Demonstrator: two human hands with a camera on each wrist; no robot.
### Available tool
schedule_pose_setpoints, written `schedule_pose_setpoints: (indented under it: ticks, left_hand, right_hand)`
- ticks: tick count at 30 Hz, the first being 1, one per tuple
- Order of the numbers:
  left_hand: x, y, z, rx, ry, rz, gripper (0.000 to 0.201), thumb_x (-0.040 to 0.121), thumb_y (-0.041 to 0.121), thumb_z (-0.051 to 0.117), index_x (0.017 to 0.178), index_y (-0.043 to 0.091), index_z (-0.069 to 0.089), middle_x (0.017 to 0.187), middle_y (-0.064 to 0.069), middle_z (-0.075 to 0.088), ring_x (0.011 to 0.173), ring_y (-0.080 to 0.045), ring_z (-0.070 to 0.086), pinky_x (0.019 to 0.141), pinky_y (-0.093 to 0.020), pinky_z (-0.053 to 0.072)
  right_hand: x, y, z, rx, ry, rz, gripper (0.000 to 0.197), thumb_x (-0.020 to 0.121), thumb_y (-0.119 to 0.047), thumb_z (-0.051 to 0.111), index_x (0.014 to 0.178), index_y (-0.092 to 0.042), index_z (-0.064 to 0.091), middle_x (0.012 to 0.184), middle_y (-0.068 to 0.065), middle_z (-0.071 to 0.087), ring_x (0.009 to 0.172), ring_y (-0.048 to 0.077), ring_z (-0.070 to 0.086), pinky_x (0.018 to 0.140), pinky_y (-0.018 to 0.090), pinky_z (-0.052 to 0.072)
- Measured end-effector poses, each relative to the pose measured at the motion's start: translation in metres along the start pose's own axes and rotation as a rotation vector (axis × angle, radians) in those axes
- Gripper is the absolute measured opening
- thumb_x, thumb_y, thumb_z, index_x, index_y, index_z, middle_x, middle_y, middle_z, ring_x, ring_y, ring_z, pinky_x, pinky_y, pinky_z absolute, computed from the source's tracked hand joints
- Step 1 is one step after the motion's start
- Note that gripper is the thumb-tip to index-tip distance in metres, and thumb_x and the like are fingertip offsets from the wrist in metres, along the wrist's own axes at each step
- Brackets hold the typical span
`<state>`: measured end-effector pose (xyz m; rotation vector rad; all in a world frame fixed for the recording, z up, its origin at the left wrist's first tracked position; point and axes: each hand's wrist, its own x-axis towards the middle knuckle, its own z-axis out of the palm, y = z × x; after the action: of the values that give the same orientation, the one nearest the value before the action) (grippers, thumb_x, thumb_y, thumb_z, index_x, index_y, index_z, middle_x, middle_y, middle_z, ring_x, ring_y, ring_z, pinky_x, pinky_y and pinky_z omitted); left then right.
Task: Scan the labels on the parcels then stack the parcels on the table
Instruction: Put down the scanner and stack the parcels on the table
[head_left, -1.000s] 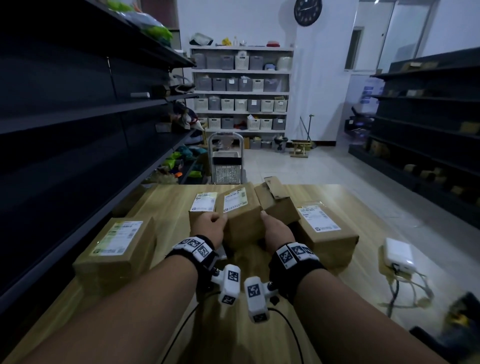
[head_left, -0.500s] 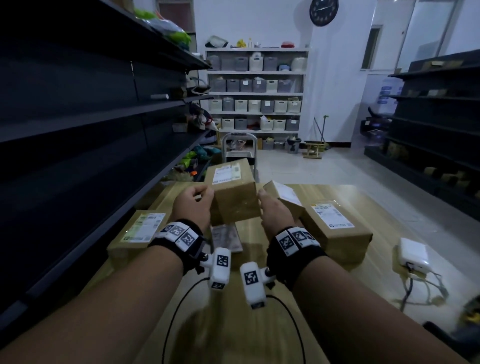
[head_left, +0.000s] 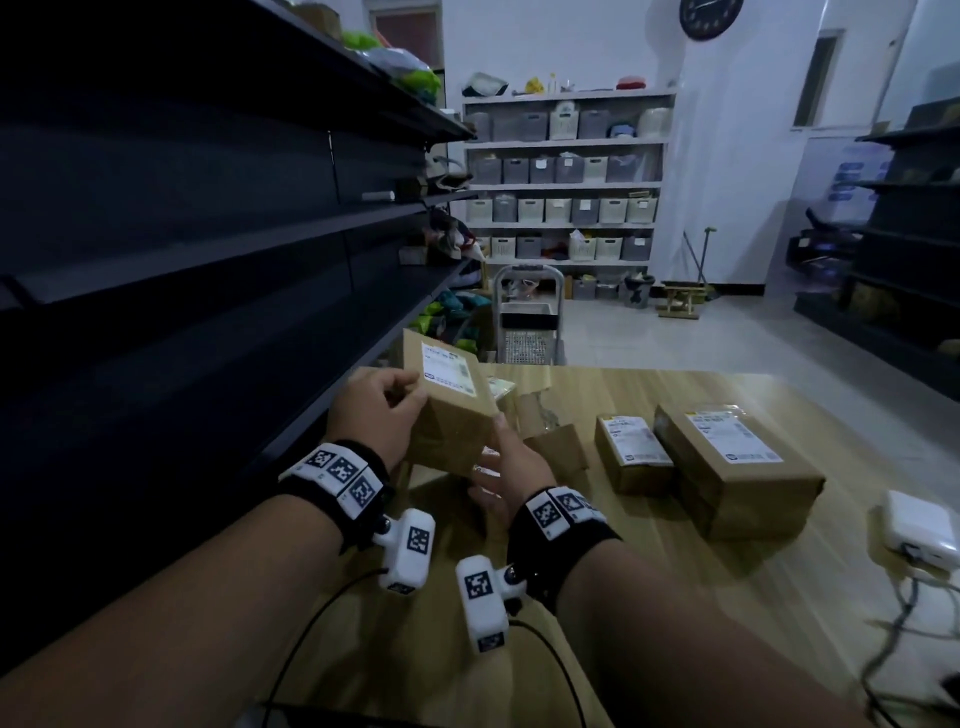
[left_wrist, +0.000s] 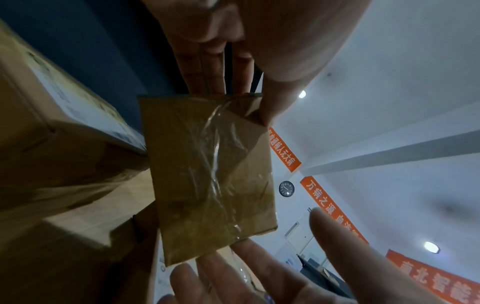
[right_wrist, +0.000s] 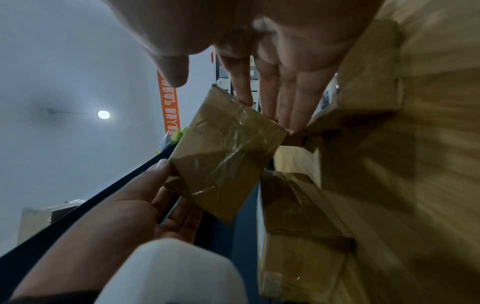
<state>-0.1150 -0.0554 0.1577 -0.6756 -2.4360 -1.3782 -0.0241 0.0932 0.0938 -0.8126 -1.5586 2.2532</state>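
Cardboard parcel (head_left: 452, 410) between left hand (head_left: 382, 415) and flat-fingered right hand (head_left: 511, 467), label up, long axis seemingly away.

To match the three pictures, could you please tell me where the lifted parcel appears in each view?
Head: lifted parcel left of centre, label up, between left hand and right hand.
Left wrist: centre, its taped face.
Right wrist: centre, tilted.
Shared landmark: the wall clock shows in head and left wrist; the right wrist view lacks it.
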Motion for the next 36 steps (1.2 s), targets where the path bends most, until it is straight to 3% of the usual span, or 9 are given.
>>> schedule_pose_setpoints:
  ticks: [3, 10, 14, 17, 21, 26, 29, 33, 36]
  left_hand:
    - [-0.004, 0.004, 0.004, 0.031, -0.076, 0.033, 0.031, 0.1, 0.029, 0.077, 0.13, 0.023, 0.078, 0.135, 0.001, 0.06, 0.121, -0.02, 0.063, 0.108, -0.041, 0.056]
    - [-0.019, 0.012, 0.027, 0.086, -0.083, 0.195, 0.025, 0.097, 0.033, 0.079, 0.121, 0.024, 0.082, 0.12, 0.009, 0.062, 0.112, -0.011, 0.062, 0.1, -0.029, 0.056]
    - [-0.021, 0.014, 0.036, 0.124, -0.093, 0.29, 0.024, 0.096, 0.032, 0.08, 0.118, 0.024, 0.084, 0.116, 0.009, 0.064, 0.117, -0.017, 0.061, 0.105, -0.038, 0.056]
    - [-0.021, 0.016, 0.037, 0.13, -0.108, 0.287, 0.026, 0.097, 0.033, 0.078, 0.121, 0.025, 0.082, 0.118, 0.009, 0.063, 0.12, -0.017, 0.059, 0.107, -0.038, 0.055]
    - [-0.021, 0.016, 0.037, 0.109, -0.105, 0.283, 0.026, 0.099, 0.035, 0.078, 0.122, 0.024, 0.082, 0.117, 0.011, 0.061, 0.117, -0.015, 0.06, 0.104, -0.037, 0.057]
    - [-0.026, 0.018, 0.043, 0.09, -0.124, 0.298, 0.026, 0.099, 0.031, 0.079, 0.123, 0.021, 0.082, 0.118, 0.011, 0.06, 0.114, -0.008, 0.057, 0.1, -0.024, 0.049]
    - [-0.031, 0.018, 0.049, 0.055, -0.139, 0.268, 0.027, 0.1, 0.031, 0.078, 0.124, 0.021, 0.082, 0.119, 0.012, 0.06, 0.114, -0.008, 0.058, 0.101, -0.026, 0.051]
    - [-0.035, 0.011, 0.055, -0.044, -0.176, 0.137, 0.024, 0.102, 0.031, 0.075, 0.124, 0.024, 0.08, 0.125, 0.012, 0.061, 0.117, -0.014, 0.065, 0.108, -0.041, 0.058]
    - [-0.038, 0.006, 0.053, -0.079, -0.145, 0.043, 0.02, 0.103, 0.028, 0.073, 0.122, 0.024, 0.08, 0.127, 0.012, 0.06, 0.117, -0.014, 0.063, 0.107, -0.038, 0.057]
  right_hand:
    - [0.0, 0.003, -0.011, 0.066, 0.0, 0.059, 0.056, 0.104, -0.059, 0.057, 0.139, -0.016, 0.064, 0.127, 0.012, 0.075, 0.109, 0.026, 0.072, 0.111, 0.051, 0.053]
    - [0.003, 0.015, -0.028, 0.135, 0.093, 0.113, 0.067, 0.094, -0.07, 0.064, 0.121, -0.009, 0.069, 0.111, 0.015, 0.079, 0.097, 0.032, 0.077, 0.085, 0.044, 0.064]
    - [0.004, 0.023, -0.029, 0.18, 0.109, 0.128, 0.071, 0.089, -0.073, 0.069, 0.108, -0.004, 0.068, 0.068, 0.007, 0.065, 0.042, 0.018, 0.056, 0.046, 0.03, 0.047]
    - [0.006, 0.023, -0.033, 0.176, 0.122, 0.12, 0.075, 0.09, -0.075, 0.065, 0.112, -0.004, 0.069, 0.059, 0.005, 0.056, 0.038, 0.016, 0.045, 0.046, 0.027, 0.04]
    - [0.001, 0.015, -0.037, 0.134, 0.139, 0.083, 0.071, 0.092, -0.075, 0.062, 0.124, -0.012, 0.068, 0.072, 0.004, 0.065, 0.041, 0.015, 0.058, 0.039, 0.023, 0.043]
    - [0.012, 0.017, -0.047, 0.023, 0.196, 0.074, 0.082, 0.074, -0.087, 0.058, 0.121, -0.021, 0.067, 0.114, 0.009, 0.078, 0.103, 0.032, 0.074, 0.066, 0.041, 0.055]
    - [0.01, 0.014, -0.052, -0.072, 0.211, 0.004, 0.092, 0.092, -0.081, 0.05, 0.142, -0.004, 0.06, 0.125, 0.012, 0.068, 0.103, 0.026, 0.066, 0.094, 0.05, 0.059]
    - [0.003, 0.008, -0.07, -0.184, 0.226, -0.058, 0.072, 0.109, -0.054, 0.049, 0.147, 0.007, 0.053, 0.12, 0.021, 0.063, 0.076, 0.014, 0.058, 0.066, 0.029, 0.051]
    - [0.001, 0.006, -0.071, -0.278, 0.215, -0.119, 0.083, 0.104, -0.044, 0.064, 0.169, -0.013, 0.025, 0.137, 0.016, 0.055, 0.115, 0.028, 0.065, 0.094, 0.031, 0.049]
